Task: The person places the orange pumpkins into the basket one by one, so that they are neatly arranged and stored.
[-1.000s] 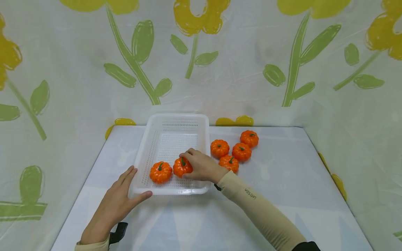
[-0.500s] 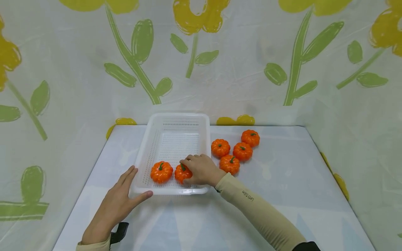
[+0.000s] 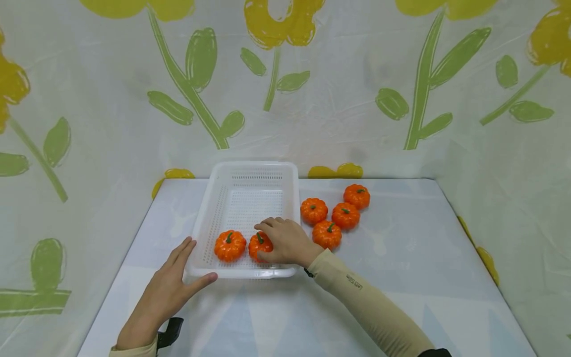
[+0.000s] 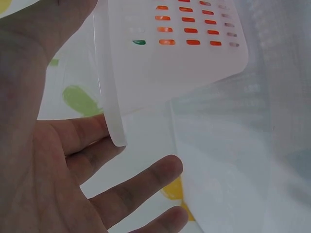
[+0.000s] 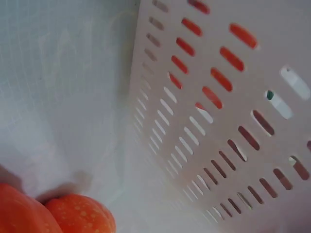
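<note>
In the head view a white slotted basket [image 3: 250, 273] holds two orange pumpkins side by side near its front. The right hand [image 3: 285, 243] reaches over the basket's right wall, its fingers and thumb round the right-hand pumpkin [image 3: 258, 246]; the other pumpkin [image 3: 230, 246] sits untouched on the basket floor. At the front left corner the left hand [image 3: 162, 290] touches the rim with spread, nearly straight fingers. The left wrist view shows that hand [image 4: 73, 160] against the basket rim [image 4: 109, 87]. Through the slots in the right wrist view, orange shows behind the basket wall [image 5: 194, 145].
Several more orange pumpkins [image 3: 345, 216] stand in a cluster on the table [image 3: 401, 258], just right of the basket. Two of them show partly at the lower left of the right wrist view [image 5: 80, 216]. A flower-printed cloth [image 3: 339, 99] hangs behind the table.
Since a second ago, the right hand and its pumpkin have moved slightly toward the front of the basket and down onto its floor. The left hand has stayed at the corner.
</note>
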### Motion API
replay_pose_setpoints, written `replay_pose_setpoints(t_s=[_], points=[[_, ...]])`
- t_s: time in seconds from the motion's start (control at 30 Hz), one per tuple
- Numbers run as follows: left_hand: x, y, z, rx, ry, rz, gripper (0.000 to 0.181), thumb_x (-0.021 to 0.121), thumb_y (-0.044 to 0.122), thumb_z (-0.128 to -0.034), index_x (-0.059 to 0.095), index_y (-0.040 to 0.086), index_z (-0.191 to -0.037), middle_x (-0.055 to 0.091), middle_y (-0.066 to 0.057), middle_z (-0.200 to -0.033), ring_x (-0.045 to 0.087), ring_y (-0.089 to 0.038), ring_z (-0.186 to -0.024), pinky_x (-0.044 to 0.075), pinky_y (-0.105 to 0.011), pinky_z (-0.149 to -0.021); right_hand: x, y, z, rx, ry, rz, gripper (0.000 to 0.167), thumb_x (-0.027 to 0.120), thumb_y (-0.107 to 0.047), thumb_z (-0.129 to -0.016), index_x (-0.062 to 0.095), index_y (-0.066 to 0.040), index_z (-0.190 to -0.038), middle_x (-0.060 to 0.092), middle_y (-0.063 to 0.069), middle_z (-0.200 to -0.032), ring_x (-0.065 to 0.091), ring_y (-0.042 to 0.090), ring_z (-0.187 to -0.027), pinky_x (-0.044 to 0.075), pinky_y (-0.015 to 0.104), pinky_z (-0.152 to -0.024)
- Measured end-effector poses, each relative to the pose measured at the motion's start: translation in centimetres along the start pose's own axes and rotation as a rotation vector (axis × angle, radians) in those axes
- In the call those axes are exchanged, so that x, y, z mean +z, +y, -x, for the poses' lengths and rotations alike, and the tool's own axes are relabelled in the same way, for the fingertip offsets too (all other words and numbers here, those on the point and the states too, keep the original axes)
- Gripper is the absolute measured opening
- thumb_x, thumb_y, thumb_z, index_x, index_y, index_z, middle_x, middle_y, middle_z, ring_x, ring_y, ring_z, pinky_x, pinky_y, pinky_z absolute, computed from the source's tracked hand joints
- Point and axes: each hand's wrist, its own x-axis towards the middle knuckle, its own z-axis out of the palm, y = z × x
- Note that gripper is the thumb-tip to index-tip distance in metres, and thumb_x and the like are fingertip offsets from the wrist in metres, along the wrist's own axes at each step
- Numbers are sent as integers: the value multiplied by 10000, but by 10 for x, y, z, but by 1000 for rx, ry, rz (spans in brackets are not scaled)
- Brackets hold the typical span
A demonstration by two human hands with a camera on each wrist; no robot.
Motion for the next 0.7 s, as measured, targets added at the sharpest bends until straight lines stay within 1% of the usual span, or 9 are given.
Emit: replay_pose_setpoints(t_s=[0.13, 0.23, 0.37, 0.53, 0.6, 0.7], points=[[-1, 1, 0, 0, -1, 2, 1209, 589, 843, -774, 220, 53, -1610, 185, -191, -1661, 351, -521, -1388, 362, -737, -1016, -1, 1, 3, -18, 77, -90, 585, 668, -488, -912, 590, -178, -1402, 594, 2, -1380, 583, 203, -1211, 517, 369, -980], [-1, 1, 0, -3, -5, 7, 1216, 588, 849, -767, 216, 56, -1612, 183, -190, -1661, 351, -524, -1387, 364, -740, -1010, -2, 1, 6, -28, 144, -152, 532, 657, -446, -937, 591, -179, -1392, 575, 3, -1406, 546, 207, -1273, 484, 379, -1044], [-1, 1, -1, -7, -5, 8, 1226, 587, 855, -760, 211, 59, -1614, 181, -192, -1661, 351, -524, -1387, 368, -739, -1007, -4, 1, 12, -4, 245, -209, 514, 644, -433, -948, 593, -174, -1388, 530, 35, -1457, 481, 229, -1339, 441, 408, -1097], [-1, 0, -2, 6, 1, 13, 1208, 597, 839, -772, 219, 56, -1611, 186, -190, -1660, 350, -512, -1393, 366, -733, -1017, -11, 1, 29, 74, 345, -286, 561, 663, -449, -936, 572, -174, -1416, 471, 33, -1508, 427, 228, -1378, 435, 442, -1103], [-2, 0, -1, 7, 1, 17, 1204, 596, 838, -774, 221, 56, -1610, 186, -188, -1660, 352, -509, -1394, 365, -731, -1021, -13, 2, 38, 76, 378, -316, 573, 677, -433, -934, 556, -170, -1429, 457, 35, -1516, 417, 224, -1385, 427, 448, -1110], [-1, 0, -1, -3, -9, 21, 1215, 592, 844, -769, 210, 58, -1613, 177, -188, -1663, 349, -512, -1393, 363, -732, -1020, -16, 4, 51, 59, 412, -353, 582, 689, -410, -939, 535, -162, -1442, 443, 50, -1524, 403, 222, -1395, 417, 457, -1120]])
